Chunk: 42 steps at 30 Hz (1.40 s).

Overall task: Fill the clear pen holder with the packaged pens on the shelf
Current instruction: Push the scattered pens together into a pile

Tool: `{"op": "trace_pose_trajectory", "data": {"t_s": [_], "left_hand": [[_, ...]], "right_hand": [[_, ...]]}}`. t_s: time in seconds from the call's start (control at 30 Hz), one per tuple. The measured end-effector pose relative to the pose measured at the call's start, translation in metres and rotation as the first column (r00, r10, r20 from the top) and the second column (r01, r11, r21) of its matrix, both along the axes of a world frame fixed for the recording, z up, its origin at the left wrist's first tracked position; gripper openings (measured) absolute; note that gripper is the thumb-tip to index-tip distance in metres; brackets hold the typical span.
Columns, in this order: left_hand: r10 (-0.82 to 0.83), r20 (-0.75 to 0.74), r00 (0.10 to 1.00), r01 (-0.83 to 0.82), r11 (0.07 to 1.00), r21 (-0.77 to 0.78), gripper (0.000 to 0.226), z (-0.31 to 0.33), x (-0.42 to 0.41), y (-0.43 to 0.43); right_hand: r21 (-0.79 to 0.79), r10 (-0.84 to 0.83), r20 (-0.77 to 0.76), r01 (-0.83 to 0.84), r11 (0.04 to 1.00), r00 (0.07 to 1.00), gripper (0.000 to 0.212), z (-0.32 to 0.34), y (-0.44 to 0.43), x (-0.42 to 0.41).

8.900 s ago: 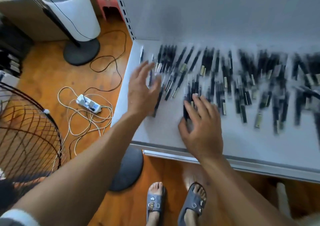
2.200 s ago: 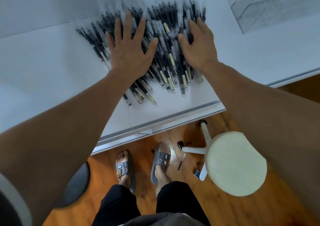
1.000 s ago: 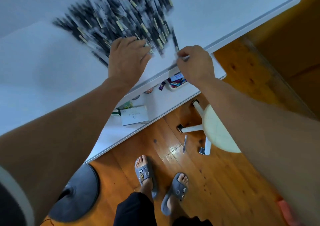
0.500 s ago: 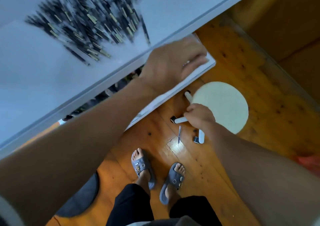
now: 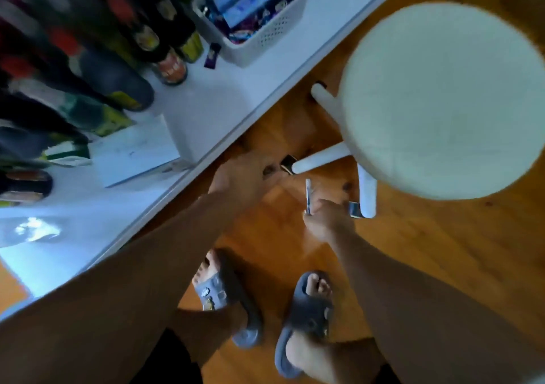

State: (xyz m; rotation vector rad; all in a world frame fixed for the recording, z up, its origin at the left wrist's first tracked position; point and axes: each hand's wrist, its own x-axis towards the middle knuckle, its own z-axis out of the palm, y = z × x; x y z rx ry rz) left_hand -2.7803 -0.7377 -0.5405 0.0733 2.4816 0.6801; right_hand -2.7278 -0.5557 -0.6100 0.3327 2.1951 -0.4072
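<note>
Half a second ago the slim packaged pen (image 5: 308,196) lay on the orange-brown wooden floor (image 5: 413,251) with the right hand (image 5: 327,221) reaching down above it. Now that hand pinches the pen's near end between thumb and curled fingers. The left hand (image 5: 236,177), which rested on the shelf edge, has dropped just below and in front of that edge. It is too blurred to tell whether its fingers are spread or curled. The upper shelf with its heap of pens has left the view, and the clear holder is not visible.

Beyond and to the left of the left hand runs a low white metal shelf (image 5: 224,109). It carries blurred dark bottles (image 5: 118,44), a flat white box (image 5: 132,150) and a white perforated plastic basket (image 5: 265,38). Just right of the right hand stands a white round stool (image 5: 442,97). Two of its white legs reach down close beside the pen and the fingers. Nearer the person than both hands, two feet in grey-blue slippers (image 5: 227,298) stand on the floor.

The pen's long axis runs straight away from the person. Its free end points ahead, past the right hand's fingertips, towards the stool leg.
</note>
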Motion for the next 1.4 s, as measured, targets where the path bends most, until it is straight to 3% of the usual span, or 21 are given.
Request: {"op": "trace_pose_trajectory", "data": {"t_s": [0.27, 0.47, 0.57, 0.8, 1.0, 1.2, 1.3, 1.4], "left_hand": [[-0.211, -0.071, 0.975, 0.204, 0.975, -0.094, 0.019, -0.145, -0.019, 0.004], [-0.284, -0.111, 0.952, 0.273, 0.956, -0.104, 0.018, -0.160, -0.019, 0.005], [-0.285, -0.093, 0.954, 0.274, 0.955, -0.112, 0.019, -0.135, -0.013, 0.004], [-0.215, 0.004, 0.977, 0.215, 0.976, -0.026, 0.023, 0.030, 0.004, -0.003], [-0.117, -0.087, 0.989, 0.118, 0.993, 0.006, 0.020, 0.201, 0.007, -0.010], [-0.033, -0.267, 0.963, 0.060, 0.994, 0.091, 0.023, 0.348, -0.011, -0.026], [0.002, -0.411, 0.912, 0.075, 0.982, 0.171, 0.022, 0.417, -0.023, -0.039], [-0.042, -0.521, 0.852, 0.134, 0.981, 0.140, 0.023, 0.473, -0.036, -0.060]], "right_hand": [[0.178, -0.153, -0.152, 0.179, 0.968, 0.977, 0.032, -0.148, -0.002, -0.012], [0.164, -0.167, -0.159, 0.193, 0.967, 0.973, 0.015, -0.175, -0.008, -0.006], [0.160, -0.137, -0.086, 0.150, 0.976, 0.987, 0.022, -0.152, -0.012, 0.002], [0.018, -0.139, -0.100, 0.141, 0.990, 0.985, 0.028, 0.039, -0.016, 0.000], [-0.069, -0.081, -0.158, 0.070, 0.995, 0.984, 0.018, 0.228, -0.022, -0.021], [-0.131, -0.059, -0.288, 0.021, 0.991, 0.956, 0.013, 0.384, -0.047, -0.055], [-0.146, -0.045, -0.384, -0.012, 0.989, 0.922, 0.011, 0.453, -0.060, -0.078], [-0.178, -0.063, -0.492, -0.030, 0.984, 0.868, 0.009, 0.509, -0.077, -0.102]]}}
